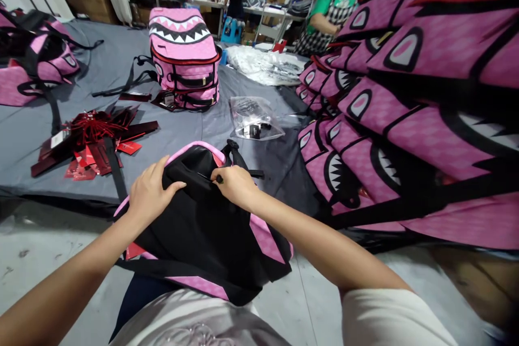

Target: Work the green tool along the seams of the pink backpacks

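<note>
Black-panelled backpack [203, 238] is held at the near edge of the desk [198, 124], its lower part hung below that edge, over the lap. Left hand [148, 189] is laid on the pink-trimmed rim, palm down, thumb splayed onto the black fabric; whether the fingers are clamped cannot be told. Right hand [235, 184] is bent inward at the opening, fingers closed on a small dark piece [219, 178], mostly covered; type can't be made out. Forearms are angled in from both lower corners of the view; right upper arm is covered by a white sleeve [389, 313]. Backpack interior is hidden by folds. Red tags [93, 127] are bunched left, toward the near edge. Backpack pile [425, 130] at right is cut off by the frame.
</note>
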{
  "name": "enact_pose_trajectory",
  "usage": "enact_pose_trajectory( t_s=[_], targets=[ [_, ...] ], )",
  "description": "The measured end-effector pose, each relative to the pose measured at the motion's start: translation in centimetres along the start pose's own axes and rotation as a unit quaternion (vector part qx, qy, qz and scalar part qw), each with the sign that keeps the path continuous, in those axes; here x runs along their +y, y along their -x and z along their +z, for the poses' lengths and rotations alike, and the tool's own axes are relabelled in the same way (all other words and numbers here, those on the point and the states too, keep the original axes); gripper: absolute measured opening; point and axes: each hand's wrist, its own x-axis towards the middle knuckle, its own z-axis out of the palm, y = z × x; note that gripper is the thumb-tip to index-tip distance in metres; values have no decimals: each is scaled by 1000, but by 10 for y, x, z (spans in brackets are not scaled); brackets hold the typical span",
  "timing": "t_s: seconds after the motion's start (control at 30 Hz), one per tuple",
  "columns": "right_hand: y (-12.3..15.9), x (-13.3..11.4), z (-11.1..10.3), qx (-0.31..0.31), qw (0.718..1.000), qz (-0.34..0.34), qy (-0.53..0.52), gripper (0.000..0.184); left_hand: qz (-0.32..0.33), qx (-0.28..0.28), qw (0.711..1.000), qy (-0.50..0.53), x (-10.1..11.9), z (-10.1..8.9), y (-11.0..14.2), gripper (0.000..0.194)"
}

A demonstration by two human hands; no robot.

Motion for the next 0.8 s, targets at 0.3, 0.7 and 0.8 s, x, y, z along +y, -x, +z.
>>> enact_pose_trajectory(
  t_s=[0.3, 0.7, 0.8],
  targets=[
    [-6, -12, 4, -88, 988, -17, 124, 38, 29, 25, 999, -36, 2, 10, -2, 64],
    [-23, -29, -2, -4, 997, -77, 0, 36, 78, 105, 991, -3, -17, 26, -3, 76],
    [-41, -37, 11, 7, 992, -97, -83, 30, 100, 106, 989, -6, -22, 27, -4, 75]
  ],
)
